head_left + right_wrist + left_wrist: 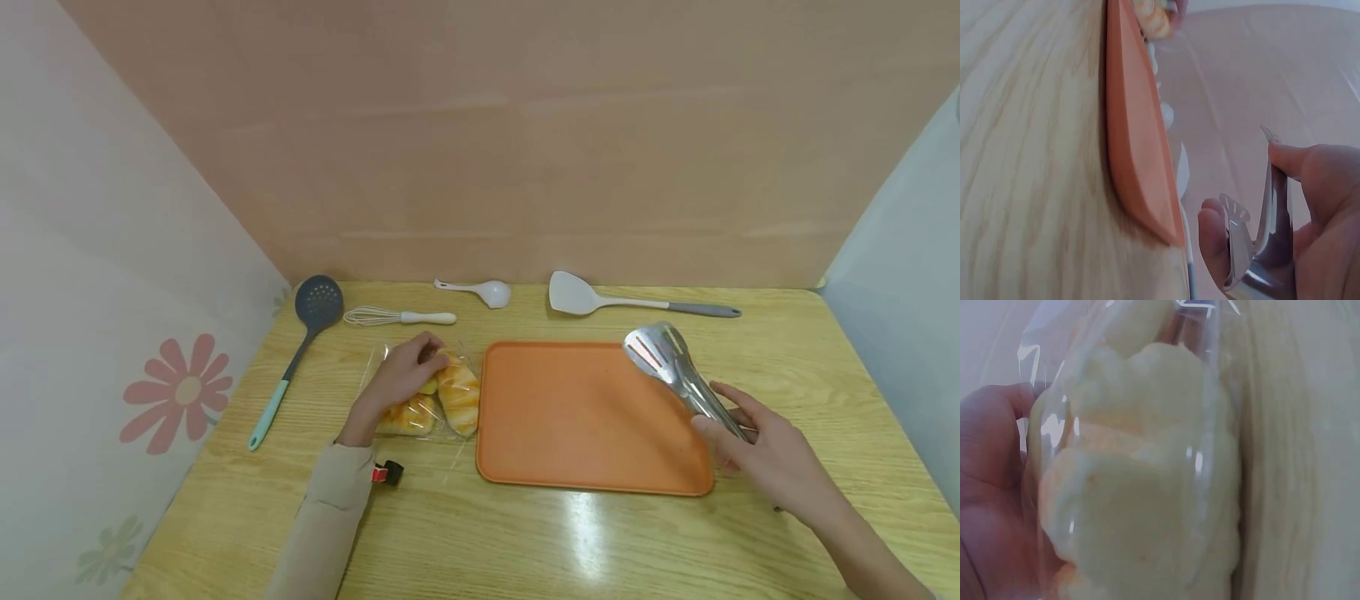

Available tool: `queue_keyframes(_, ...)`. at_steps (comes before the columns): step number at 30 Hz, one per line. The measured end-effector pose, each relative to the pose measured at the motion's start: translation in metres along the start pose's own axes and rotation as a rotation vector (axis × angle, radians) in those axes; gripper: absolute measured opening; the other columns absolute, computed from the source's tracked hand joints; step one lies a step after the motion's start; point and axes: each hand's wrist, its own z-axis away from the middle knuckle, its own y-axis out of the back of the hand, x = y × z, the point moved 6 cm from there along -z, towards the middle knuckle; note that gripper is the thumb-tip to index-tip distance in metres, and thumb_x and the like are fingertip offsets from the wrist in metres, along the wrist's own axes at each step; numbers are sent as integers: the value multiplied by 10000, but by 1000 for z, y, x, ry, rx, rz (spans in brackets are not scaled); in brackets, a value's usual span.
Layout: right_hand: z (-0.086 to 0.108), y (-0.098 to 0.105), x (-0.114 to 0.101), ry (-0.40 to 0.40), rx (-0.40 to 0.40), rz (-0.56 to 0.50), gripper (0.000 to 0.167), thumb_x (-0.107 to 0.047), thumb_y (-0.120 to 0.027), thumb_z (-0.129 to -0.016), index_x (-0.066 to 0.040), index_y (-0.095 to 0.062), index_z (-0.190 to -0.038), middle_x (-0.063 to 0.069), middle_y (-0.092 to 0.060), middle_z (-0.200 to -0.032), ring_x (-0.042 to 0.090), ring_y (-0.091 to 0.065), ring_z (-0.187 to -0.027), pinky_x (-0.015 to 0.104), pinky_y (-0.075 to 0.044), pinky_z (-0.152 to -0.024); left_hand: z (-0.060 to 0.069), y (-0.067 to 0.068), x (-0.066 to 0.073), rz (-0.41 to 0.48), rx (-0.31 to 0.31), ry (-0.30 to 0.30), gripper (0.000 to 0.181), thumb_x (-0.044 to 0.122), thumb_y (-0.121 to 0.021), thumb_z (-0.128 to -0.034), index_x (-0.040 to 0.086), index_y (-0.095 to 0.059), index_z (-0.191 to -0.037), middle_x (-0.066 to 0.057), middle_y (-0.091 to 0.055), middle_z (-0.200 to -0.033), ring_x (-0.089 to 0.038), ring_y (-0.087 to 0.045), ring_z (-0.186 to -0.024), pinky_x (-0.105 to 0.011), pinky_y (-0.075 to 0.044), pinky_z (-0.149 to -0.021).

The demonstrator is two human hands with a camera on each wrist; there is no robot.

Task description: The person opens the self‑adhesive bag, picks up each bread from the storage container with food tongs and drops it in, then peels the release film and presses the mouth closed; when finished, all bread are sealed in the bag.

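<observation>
Metal tongs [693, 385] are gripped by the right hand [780, 462], their slotted heads above the right part of an orange tray [585, 417]. In the right wrist view, thumb and fingers of the right hand [1329, 206] lie on the two arms of the tongs [1279, 237], which stand apart. Left of the tray, the left hand [397, 375] is at clear-wrapped bread [459, 396], its fingertips at the upper end of the long loaf. The left wrist view shows the left hand [997, 487] beside wrapped bread [1129, 487], holding the wrapper's edge.
A slotted ladle [318, 304] lies at the left of the wooden table [637, 542]. Along the back are a whisk [427, 317], a white spoon [491, 292] and a spatula [573, 294]. Walls rise behind and at both sides.
</observation>
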Motion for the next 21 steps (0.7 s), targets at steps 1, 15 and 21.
queue_keyframes(1,0,4,5,-10,11,15,785,-396,-618,-1153,63,-285,-1696,148,-735,-1130,91,-664,-756,281,-555,-638,-2,-1,-8,21,0,-40,360,340,-627,-1125,30,-689,-1297,-141,-747,-1172,-287,-700,-1068,-470,-577,-962)
queue_keyframes(15,2,52,65,-153,205,291,949,-554,-639,-1097,262,-343,-1480,311,-682,-1006,443,-668,-804,367,-423,-543,22,14,3,290,82,-86,342,153,-558,-1179,-45,-603,-1454,-177,-683,-1292,-275,-640,-1171,-328,-553,-1000)
queue_keyframes(21,4,60,79,-153,271,354,907,-556,-723,-1050,270,-485,-1341,359,-615,-1015,415,-631,-794,407,-425,-488,32,21,10,513,173,-187,357,85,-480,-1183,-91,-561,-1482,-5,-550,-1053,-122,-481,-909,-199,-447,-786)
